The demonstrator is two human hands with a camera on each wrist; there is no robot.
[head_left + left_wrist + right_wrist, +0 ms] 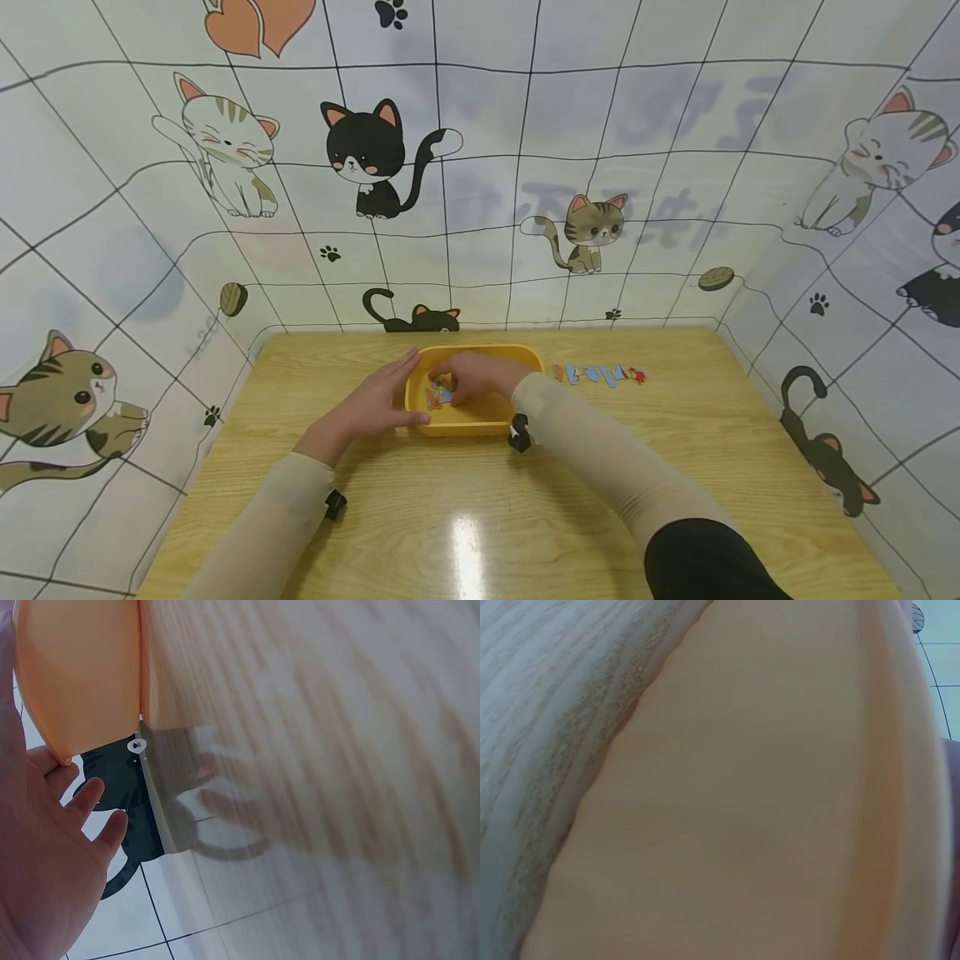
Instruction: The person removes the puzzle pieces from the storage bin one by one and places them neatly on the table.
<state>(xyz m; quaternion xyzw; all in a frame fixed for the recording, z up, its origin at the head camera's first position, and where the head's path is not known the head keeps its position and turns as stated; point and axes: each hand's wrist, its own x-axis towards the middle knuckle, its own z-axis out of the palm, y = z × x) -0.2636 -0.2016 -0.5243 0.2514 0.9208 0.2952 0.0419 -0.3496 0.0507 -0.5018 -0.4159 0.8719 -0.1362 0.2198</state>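
A yellow plastic tray stands near the back of the wooden table. My left hand rests against its left end, thumb along the near side and fingers spread toward the far corner. In the left wrist view, fingertips of the left hand touch the tray's wall. The right hand reaches down inside the tray, fingers bent toward small flat colourful pieces at its left end. Whether it pinches one is hidden. Only the tray's outer wall fills most of the right wrist view.
A row of several similar blue, orange and red pieces lies on the table right of the tray. The wooden tabletop extends toward me. A wall covering with cartoon cats borders the back and sides.
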